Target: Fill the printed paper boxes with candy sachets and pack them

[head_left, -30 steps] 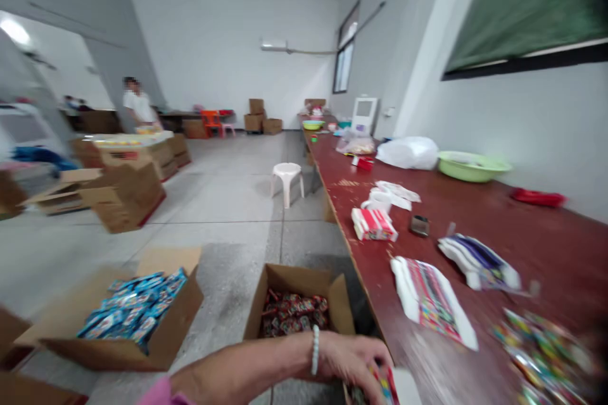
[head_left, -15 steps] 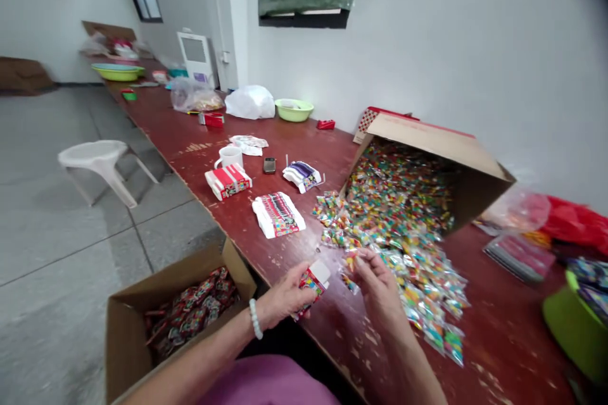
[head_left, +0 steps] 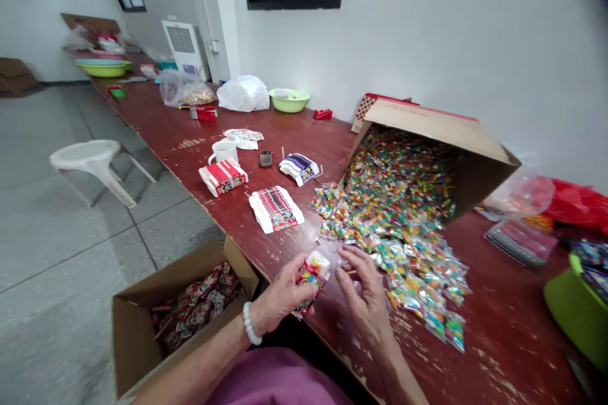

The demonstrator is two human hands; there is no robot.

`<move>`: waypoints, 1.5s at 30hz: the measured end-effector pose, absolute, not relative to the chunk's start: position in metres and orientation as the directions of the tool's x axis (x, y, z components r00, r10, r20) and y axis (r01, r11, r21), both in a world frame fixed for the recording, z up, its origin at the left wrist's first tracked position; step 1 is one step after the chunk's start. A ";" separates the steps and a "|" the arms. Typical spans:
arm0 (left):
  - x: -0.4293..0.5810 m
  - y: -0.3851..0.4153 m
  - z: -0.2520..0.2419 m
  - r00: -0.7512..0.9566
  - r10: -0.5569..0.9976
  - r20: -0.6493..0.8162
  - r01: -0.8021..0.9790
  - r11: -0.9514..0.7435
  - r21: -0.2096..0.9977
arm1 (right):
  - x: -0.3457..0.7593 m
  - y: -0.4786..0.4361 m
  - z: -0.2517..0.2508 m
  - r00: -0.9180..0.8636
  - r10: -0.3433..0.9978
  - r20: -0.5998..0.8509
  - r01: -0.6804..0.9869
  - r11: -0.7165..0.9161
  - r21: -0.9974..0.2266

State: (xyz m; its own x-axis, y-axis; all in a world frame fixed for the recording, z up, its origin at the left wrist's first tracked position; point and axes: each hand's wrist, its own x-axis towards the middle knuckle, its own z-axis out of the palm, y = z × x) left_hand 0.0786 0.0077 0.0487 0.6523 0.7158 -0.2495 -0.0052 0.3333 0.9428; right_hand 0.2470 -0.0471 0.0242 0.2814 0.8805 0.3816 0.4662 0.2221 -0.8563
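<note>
Small printed packet (head_left: 311, 275) pinched upright in left hand (head_left: 280, 297) at near edge of red table (head_left: 498, 354), open top toward right hand (head_left: 363, 294). Right fingers loosely curled just beside packet mouth, whether holding anything impossible to tell. Likely filling step: next, one sachet from candy pile (head_left: 403, 253) spilling out of tipped carton (head_left: 437, 152), slid in cleanly. Floor box (head_left: 137, 329) of finished packs below.

Green tub (head_left: 577, 319) cut off at right edge; packet print (head_left: 308, 280) too small to read
</note>
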 end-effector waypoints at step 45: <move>0.060 0.007 0.036 0.638 0.665 -0.389 -0.219 0.641 0.736 | 0.200 -0.025 0.056 0.037 0.997 -0.071 -0.151 -0.065 -0.986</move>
State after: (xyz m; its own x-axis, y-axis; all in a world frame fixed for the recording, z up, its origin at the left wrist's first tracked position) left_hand 0.0600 0.0073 0.0362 0.6376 0.6647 -0.3894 -0.2188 0.6409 0.7357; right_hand 0.1998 -0.0250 0.0555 0.0367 0.9968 -0.0713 -0.1508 -0.0650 -0.9864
